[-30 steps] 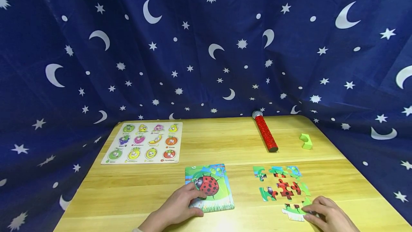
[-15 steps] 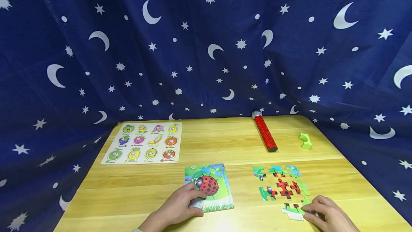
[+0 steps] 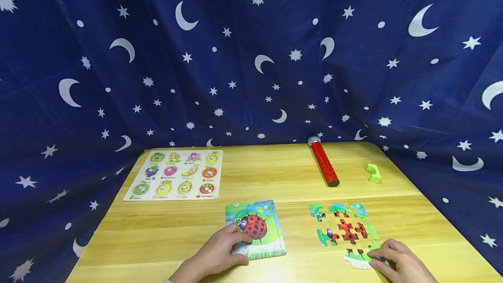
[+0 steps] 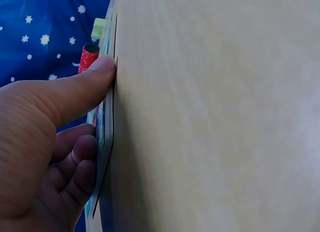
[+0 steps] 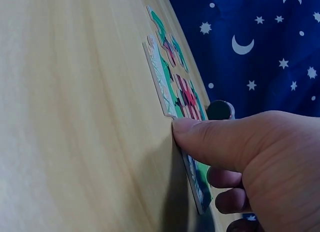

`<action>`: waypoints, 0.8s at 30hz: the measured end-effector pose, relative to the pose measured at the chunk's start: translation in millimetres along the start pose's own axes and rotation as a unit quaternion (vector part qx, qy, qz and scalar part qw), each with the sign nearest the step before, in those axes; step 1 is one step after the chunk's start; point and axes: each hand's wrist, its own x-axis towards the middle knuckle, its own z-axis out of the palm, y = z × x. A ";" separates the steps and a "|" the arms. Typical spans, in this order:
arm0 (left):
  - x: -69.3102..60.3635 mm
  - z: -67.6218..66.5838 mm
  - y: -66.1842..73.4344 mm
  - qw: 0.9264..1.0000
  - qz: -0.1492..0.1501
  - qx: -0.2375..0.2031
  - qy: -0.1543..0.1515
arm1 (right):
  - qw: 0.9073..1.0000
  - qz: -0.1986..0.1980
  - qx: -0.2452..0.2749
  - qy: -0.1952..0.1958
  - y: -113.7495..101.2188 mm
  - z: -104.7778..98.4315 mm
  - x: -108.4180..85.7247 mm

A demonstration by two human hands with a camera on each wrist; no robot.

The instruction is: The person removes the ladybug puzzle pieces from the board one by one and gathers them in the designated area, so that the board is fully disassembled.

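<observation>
In the head view my left hand [image 3: 220, 250] holds the near left corner of a square ladybug jigsaw board [image 3: 271, 232]. Its thumb lies along the near edge, also in the left wrist view, while the fingers curl over the picture side. To the right, my right hand [image 3: 402, 261] pinches a puzzle piece [image 5: 192, 179] at the near right corner of a loose ladybug jigsaw. The thumb presses that piece's near edge in the right wrist view; the hand hides much of the piece from above. A white-and-green bottom piece [image 3: 356, 257] lies beside the fingertips.
Several spread pieces, among them a red spotted one [image 3: 347, 230], lie beyond my right hand. A red glitter microphone [image 3: 325, 163] and a green arched block [image 3: 373, 173] are farther back. The fruit puzzle board [image 3: 178, 176] sits at the back left, before a starry curtain [image 3: 251, 56].
</observation>
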 end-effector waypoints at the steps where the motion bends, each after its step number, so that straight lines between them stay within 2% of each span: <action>1: 0.0 0.2 -0.2 1.000 0.001 0.001 0.001 | 1.000 0.003 -0.001 0.006 -1.0 0.6 0.0; 7: 0.7 0.5 -0.5 1.000 -0.003 0.007 -0.001 | 1.000 0.010 0.002 0.016 -1.7 1.6 0.2; 17: 0.3 0.3 -0.3 1.000 -0.004 0.004 -0.001 | 0.999 -0.041 0.008 0.034 2.6 2.9 3.1; 24: 1.2 -0.3 -0.7 1.000 -0.006 -0.004 -0.006 | 0.999 -0.039 0.011 0.027 3.3 2.3 2.4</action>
